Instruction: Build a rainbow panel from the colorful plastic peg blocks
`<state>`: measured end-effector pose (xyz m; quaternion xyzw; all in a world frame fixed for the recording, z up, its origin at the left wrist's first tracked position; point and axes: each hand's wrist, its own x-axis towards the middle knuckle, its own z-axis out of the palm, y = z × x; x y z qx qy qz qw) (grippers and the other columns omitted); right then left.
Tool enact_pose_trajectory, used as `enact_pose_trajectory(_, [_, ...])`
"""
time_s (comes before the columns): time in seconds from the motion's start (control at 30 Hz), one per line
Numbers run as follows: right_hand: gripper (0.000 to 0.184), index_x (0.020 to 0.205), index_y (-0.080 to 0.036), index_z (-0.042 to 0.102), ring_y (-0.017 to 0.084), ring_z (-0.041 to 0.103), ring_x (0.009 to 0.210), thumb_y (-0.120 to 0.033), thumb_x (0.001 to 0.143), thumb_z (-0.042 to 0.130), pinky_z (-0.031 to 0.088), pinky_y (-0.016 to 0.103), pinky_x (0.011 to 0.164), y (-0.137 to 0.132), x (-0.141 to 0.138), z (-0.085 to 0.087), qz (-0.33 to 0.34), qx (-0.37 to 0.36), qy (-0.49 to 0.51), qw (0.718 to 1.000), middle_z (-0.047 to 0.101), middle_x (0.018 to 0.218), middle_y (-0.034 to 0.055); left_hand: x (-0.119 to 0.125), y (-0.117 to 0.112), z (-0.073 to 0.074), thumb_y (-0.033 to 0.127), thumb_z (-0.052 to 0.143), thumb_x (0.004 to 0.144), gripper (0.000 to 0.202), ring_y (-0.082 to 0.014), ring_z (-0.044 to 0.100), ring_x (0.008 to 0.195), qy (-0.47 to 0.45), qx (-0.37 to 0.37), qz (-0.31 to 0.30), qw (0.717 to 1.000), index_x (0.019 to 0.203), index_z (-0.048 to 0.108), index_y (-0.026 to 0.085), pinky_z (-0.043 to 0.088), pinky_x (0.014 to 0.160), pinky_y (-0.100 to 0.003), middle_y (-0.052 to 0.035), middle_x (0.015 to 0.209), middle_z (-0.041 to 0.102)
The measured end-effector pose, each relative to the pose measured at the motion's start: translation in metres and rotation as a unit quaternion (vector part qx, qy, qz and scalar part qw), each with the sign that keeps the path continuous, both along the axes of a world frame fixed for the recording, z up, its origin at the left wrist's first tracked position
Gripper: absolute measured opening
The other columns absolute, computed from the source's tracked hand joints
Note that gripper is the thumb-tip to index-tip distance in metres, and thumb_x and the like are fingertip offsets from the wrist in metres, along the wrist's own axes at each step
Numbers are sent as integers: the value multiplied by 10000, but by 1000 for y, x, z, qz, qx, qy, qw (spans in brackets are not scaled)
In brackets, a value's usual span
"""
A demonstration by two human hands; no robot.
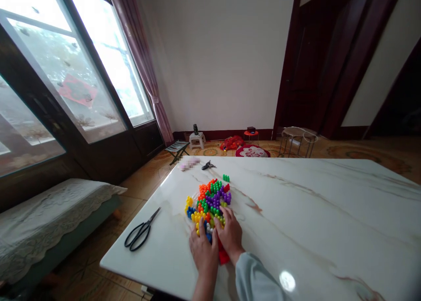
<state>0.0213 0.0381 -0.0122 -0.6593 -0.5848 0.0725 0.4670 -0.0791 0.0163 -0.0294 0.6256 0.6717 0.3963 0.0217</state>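
A heap of small knobbly plastic toy pieces [214, 198] in orange, green, purple, yellow and blue lies on the white marbled table [296, 204]. At its near left edge, my left hand [203, 248] has its fingers apart, touching yellow and blue pieces. Opposite it, my right hand [231, 233] spreads its fingers over lime and green pieces. A few white pieces show between the hands. Something flat and red [223, 255] lies below them, partly covered by the hands. One green piece [226, 177] sits apart beyond the heap.
Black-handled scissors [142, 231] lie open on the left. Pliers or clippers [208, 165] and a blurred pinkish item [190, 163] are near the far edge. Beyond the table stand a folding stool [177, 148], a white stool [197, 139] and a round-topped metal stool [298, 134].
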Motion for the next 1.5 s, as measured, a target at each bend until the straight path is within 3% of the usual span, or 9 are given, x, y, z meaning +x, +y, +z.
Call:
enact_pose_trajectory(0.33, [406,1207,-204,547,221,584,1116,-331,829,468,469,369,968,-4,-1,-7,-29,1,192,981,621,1202,89,33,3,16,425,363,922,411,-276,474,1217,-117,-4,-33,993,1192,578,202,394,1022,-456,-119,1265,538])
enact_pose_trajectory(0.57, [306,1055,-225,618,217,625,1034,-321,792,495,486,365,946,-14,3,8,-21,-38,296,954,672,1112,68,46,3,23,448,426,890,372,-237,600,1057,-248,-41,-68,965,1113,615,217,474,914,-381,-76,1132,650])
enact_pose_trajectory(0.83, [395,990,-180,624,254,617,1029,-484,801,457,482,390,926,-4,84,14,-59,56,340,937,670,1100,135,130,23,46,344,406,921,339,-203,600,1073,-348,-11,-277,896,1099,628,160,460,972,-362,-109,1135,653])
enact_pose_trajectory(1.0, [598,1085,-147,622,274,597,1063,-587,790,344,448,422,958,-1,136,-9,-81,42,277,957,647,1148,169,164,31,50,317,402,918,417,-265,452,1279,-239,-87,-389,885,1265,571,158,327,1099,-473,-114,1305,575])
enact_pose_trajectory(1.13, [566,1129,-215,630,267,525,1170,-541,872,246,365,450,1003,-5,140,-6,-144,-35,116,982,634,1202,109,130,36,68,340,470,901,397,-260,358,1350,-124,-21,-422,898,1271,568,235,285,1125,-472,-71,1343,544])
enact_pose_trajectory(1.27, [488,1078,-208,653,277,482,1209,-482,916,284,279,471,1040,23,110,13,-166,-52,-8,985,651,1166,99,37,62,80,392,450,905,446,-281,291,1375,-77,87,-114,987,1309,511,214,238,1125,-503,-108,1439,406])
enact_pose_trajectory(1.37, [497,1213,-134,580,247,539,1137,-466,908,371,369,359,977,57,81,20,-73,-67,-19,995,627,1204,142,-26,89,71,494,479,866,562,-360,295,1353,-50,-15,59,997,1324,494,167,235,1089,-561,-177,1396,434])
enact_pose_trajectory(1.43, [524,1274,-141,538,264,550,1117,-477,885,438,402,367,930,71,62,20,-59,-103,-27,993,620,1218,142,-45,99,56,527,458,866,548,-337,456,1234,-59,-111,24,992,1263,556,163,330,1048,-505,-169,1239,563])
enact_pose_trajectory(1.5, [500,1273,-185,546,278,557,1086,-474,871,475,421,385,893,74,43,19,-53,-113,-36,991,632,1201,121,-45,98,40,548,483,843,514,-296,530,1141,-61,-113,-12,992,1195,606,194,393,1010,-443,-134,1165,588])
